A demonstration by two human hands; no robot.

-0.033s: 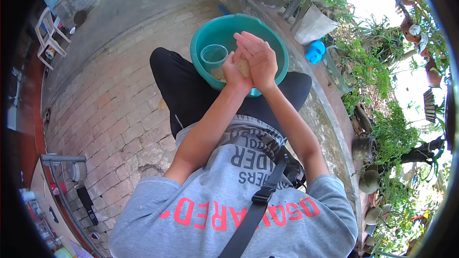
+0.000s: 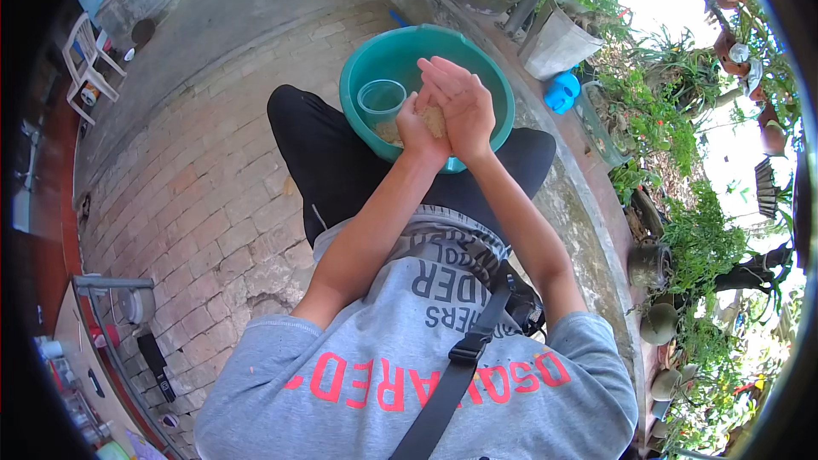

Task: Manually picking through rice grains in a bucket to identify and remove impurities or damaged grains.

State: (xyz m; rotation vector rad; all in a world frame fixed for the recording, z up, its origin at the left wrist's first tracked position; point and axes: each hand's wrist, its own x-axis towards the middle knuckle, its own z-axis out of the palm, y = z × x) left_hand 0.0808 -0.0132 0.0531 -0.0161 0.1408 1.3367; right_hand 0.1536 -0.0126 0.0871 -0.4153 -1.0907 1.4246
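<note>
Rest the open-palmed right hand [image 2: 468, 116] heel to heel against the curled left hand [image 2: 418, 130], too hidden to tell whether gripping, above tan grains [image 2: 388, 131] inside the green basin [image 2: 348, 89], limiting spills

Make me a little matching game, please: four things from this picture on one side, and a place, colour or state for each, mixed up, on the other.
1. Basin
2. Clear cup
3. Plastic chair
4. Left hand and right hand

A. Cupped together, tan grains between them
B. White, toward the upper left
C. Teal, wide and round
D. Inside the basin

Pairs: 1-C; 2-D; 3-B; 4-A
</note>
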